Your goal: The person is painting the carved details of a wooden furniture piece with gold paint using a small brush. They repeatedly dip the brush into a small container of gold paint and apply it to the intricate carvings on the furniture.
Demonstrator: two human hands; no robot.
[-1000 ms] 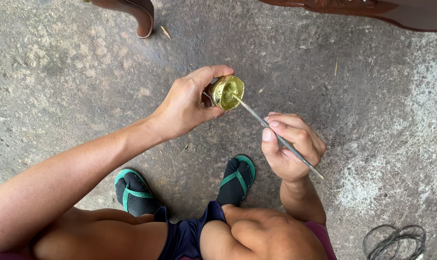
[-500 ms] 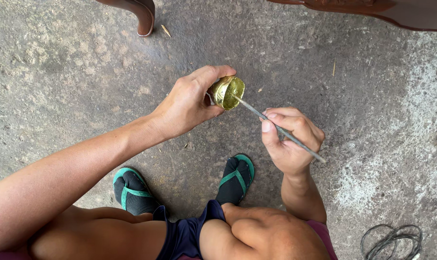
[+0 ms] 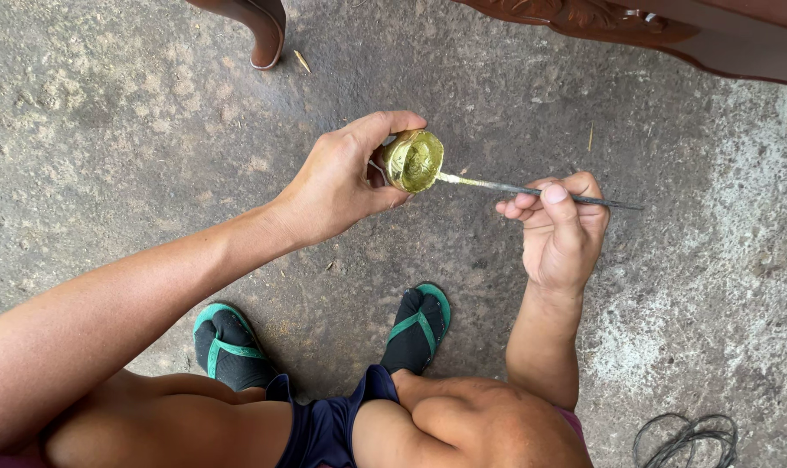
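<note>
Small round container (image 3: pixel 412 160) with a gold-coloured coating over its inside, held tilted above the concrete floor (image 3: pixel 107 130) so that its open mouth faces the camera. It looks light and rigid, judged from the easy one-handed hold; the wet-looking gold film suggests a slippery, easily smeared interior, so the outer wall and back are the sensible places to take hold, as seen here. The left hand (image 3: pixel 341 182) wraps it from behind, thumb over the top edge and fingers (image 3: pixel 385 198) curled narrowly beneath, closed upon it. A thin dark brush (image 3: pixel 532 189), its tip pale with the same gold, lies almost level with that tip touching the container's rim on the right side. The stick appears stiff and slight, and is best pinched along the clean part of the shaft, away from the coated end. The right hand (image 3: pixel 560 232) grips it so, with the thumb pressed over the shaft against folded fingers, the far end projecting past the hand. Below, two feet in dark sandals with green straps (image 3: pixel 415 325) rest on the floor between bent knees. At the upper edge stand a carved wooden furniture leg (image 3: pixel 259 30) and a carved dark rail (image 3: pixel 671 35); a coil of dark wire (image 3: pixel 688 438) lies at the lower right, well apart.
</note>
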